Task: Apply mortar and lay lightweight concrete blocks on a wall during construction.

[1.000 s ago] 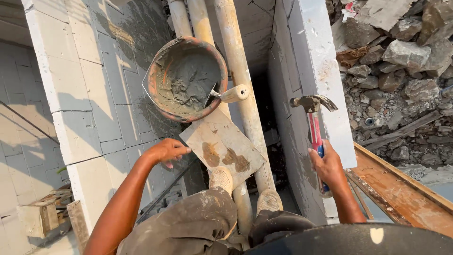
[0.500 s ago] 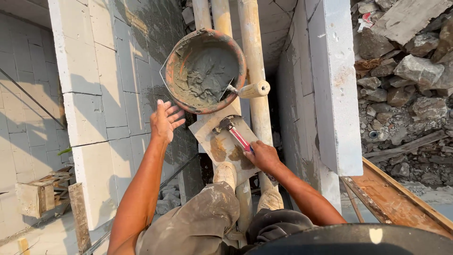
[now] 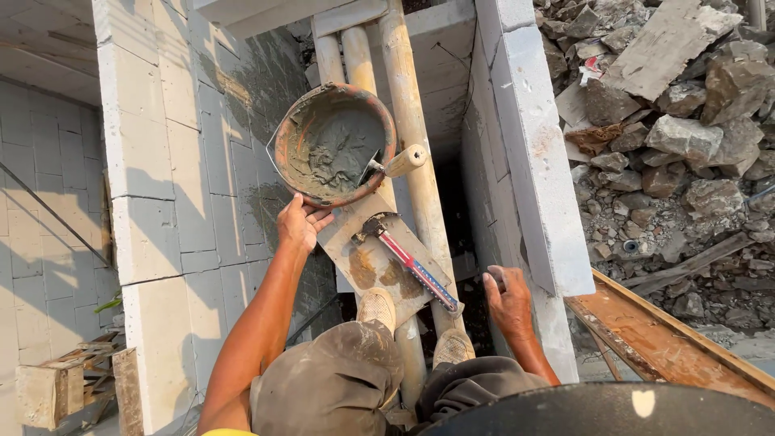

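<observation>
Since half a second ago the right hand (image 3: pixel 510 300) has let go of the hammer (image 3: pixel 412 262) and drawn back to the near right, now empty with fingers loosely curled against the pale block wall (image 3: pixel 529 161); the hammer lies free on the small mortar-stained board (image 3: pixel 367 254), head to the far left, red-and-blue handle running near right. The left hand (image 3: pixel 300 223) has moved up to the near rim of the mortar bucket (image 3: pixel 333 144), fingers closed on it, a trowel (image 3: pixel 391 164) resting inside. Both rest on the bamboo poles (image 3: pixel 408 105), just beyond the person's shoes (image 3: pixel 377 307).
</observation>
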